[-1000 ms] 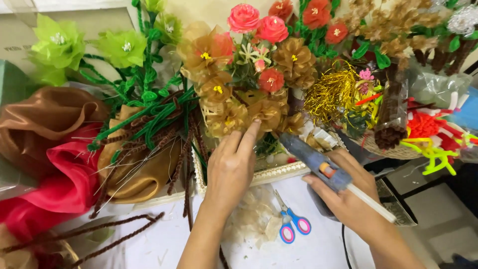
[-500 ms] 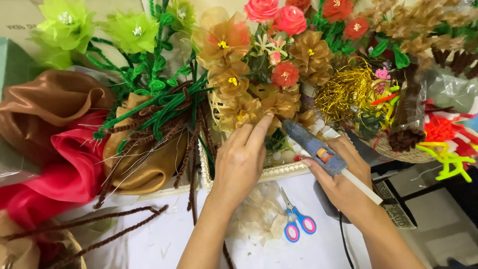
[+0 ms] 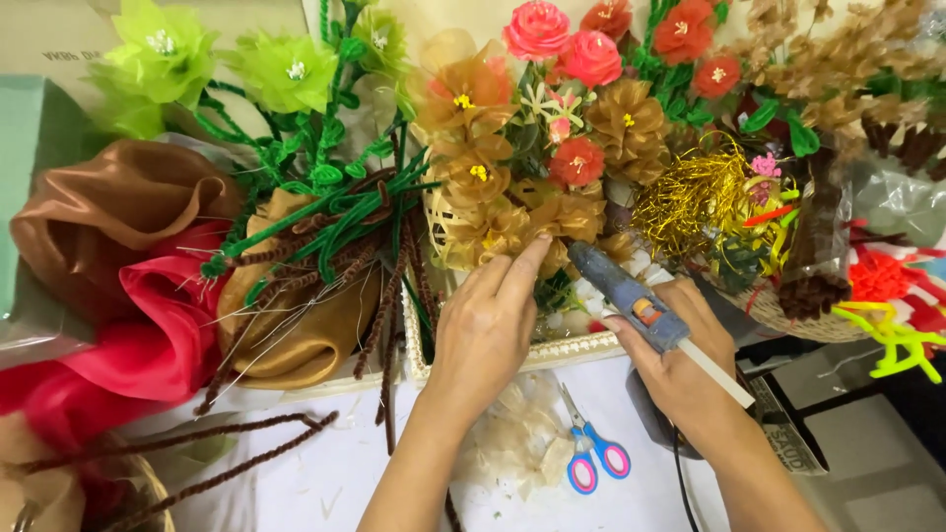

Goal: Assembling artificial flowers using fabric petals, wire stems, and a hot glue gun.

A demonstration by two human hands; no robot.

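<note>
My left hand reaches up into a bouquet of golden-brown fabric flowers standing in a white basket, fingertips pressed against the lowest blooms. My right hand grips a blue glue gun with a white glue stick poking out the back; its nozzle points up-left at the base of the same flowers. Pink and red fabric roses sit higher in the arrangement.
Green fabric flowers and green and brown pipe-cleaner stems lie at left over brown and red satin cloth. Small blue-and-pink scissors and cloth scraps lie on the white table. Gold tinsel and a second basket sit at right.
Both hands have stayed on the bouquet; the glue gun nozzle has edged slightly closer to the flower base. The view has shifted a little downward.
</note>
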